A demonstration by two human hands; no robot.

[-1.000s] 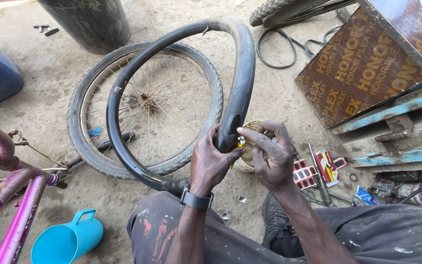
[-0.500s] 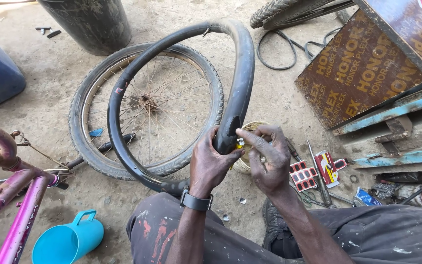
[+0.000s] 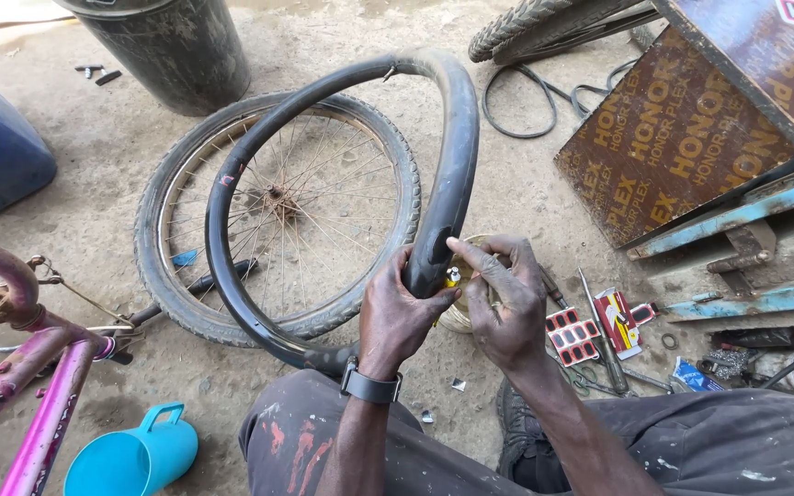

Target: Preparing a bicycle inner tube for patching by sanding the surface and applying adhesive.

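My left hand (image 3: 399, 317) wraps tube (image 3: 443, 174), fingers curled tight round it, thumb on top; grip keeps loop upright over wheel (image 3: 277, 216) so working spot faces me. Tube's far end sags to ground by my knee. My right hand (image 3: 505, 308) beside it, forefinger stretched out, tip pressing tube wall, other fingers loosely bent, holding nothing I can make out. Wrists raised, elbows in. Patches (image 3: 573, 334) near right hand, within reach.

Round tin (image 3: 470, 317) mostly hidden behind hands (image 3: 452, 308).
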